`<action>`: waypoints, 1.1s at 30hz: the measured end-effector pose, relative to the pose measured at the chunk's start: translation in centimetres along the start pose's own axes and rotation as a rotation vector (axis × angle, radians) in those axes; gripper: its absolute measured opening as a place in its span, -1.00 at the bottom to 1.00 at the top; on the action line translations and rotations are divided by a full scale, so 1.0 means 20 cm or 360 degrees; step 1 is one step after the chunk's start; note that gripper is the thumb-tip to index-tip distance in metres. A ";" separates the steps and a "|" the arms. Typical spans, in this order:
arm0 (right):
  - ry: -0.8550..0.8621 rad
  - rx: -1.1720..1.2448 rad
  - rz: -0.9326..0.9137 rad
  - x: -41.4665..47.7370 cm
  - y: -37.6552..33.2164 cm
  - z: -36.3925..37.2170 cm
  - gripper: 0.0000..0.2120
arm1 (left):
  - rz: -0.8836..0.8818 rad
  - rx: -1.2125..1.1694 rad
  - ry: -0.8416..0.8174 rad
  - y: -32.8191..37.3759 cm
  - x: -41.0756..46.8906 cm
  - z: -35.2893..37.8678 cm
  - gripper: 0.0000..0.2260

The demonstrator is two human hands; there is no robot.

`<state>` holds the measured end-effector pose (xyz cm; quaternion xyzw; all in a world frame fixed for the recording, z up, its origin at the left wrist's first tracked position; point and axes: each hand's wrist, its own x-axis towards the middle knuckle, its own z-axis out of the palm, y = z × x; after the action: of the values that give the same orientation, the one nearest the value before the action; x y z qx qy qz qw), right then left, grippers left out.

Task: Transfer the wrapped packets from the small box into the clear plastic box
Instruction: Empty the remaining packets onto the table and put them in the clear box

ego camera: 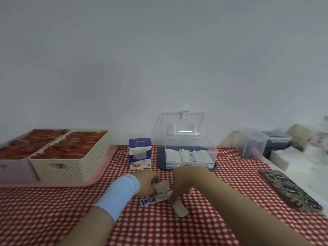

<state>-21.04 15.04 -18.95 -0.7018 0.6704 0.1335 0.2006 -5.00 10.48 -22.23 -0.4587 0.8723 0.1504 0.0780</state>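
Note:
The small blue and white box (140,153) stands open on the checked cloth, left of the clear plastic box (188,139). The clear box has its lid raised and holds a row of white wrapped packets (189,158). In front of both, my left hand (147,183), with a light blue wristband, grips a small stack of wrapped packets (160,188). My right hand (179,183) reaches down with its fingertips pinching a packet (181,209) on the cloth. Another packet with blue print (152,199) lies under my hands.
A cream perforated basket (74,162) full of red items sits on a pink tray (99,174) at the left. A patterned phone case (291,189) lies at the right. A clear lidded tub (252,144) and other boxes stand at the back right.

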 end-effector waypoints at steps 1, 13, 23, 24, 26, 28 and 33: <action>0.0013 0.0033 -0.0008 -0.01 0.00 0.01 -0.45 | -0.0024 -0.0002 0.0002 -0.01 -0.01 0.00 -0.79; 0.0326 0.0385 0.0192 -0.04 0.07 -0.03 -0.74 | -0.0171 -0.0274 0.0013 -0.03 -0.08 -0.02 -0.79; 0.0518 0.0624 0.0001 -0.11 0.10 -0.06 -0.82 | -0.0208 0.0218 -0.0246 0.08 -0.08 -0.03 -0.42; 0.0536 0.0642 -0.0014 -0.11 0.11 -0.06 -0.79 | -0.0205 0.0232 -0.0293 0.08 -0.08 -0.03 -0.46; 0.0545 0.0705 -0.0026 -0.12 0.12 -0.07 -0.76 | -0.0171 0.0227 -0.0344 0.07 -0.08 -0.03 -0.53; 0.0524 0.0762 -0.0021 -0.12 0.13 -0.07 -0.75 | -0.0160 0.0162 -0.0329 0.06 -0.08 -0.02 -0.56; 0.0283 0.0807 0.0013 -0.12 0.11 -0.05 -0.72 | -0.0238 -0.0048 -0.0306 0.07 -0.09 -0.03 -0.49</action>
<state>-23.54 16.63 -17.27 -0.6355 0.7001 -0.1001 0.3098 -5.15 12.35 -20.97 -0.5071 0.8218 0.2004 0.1653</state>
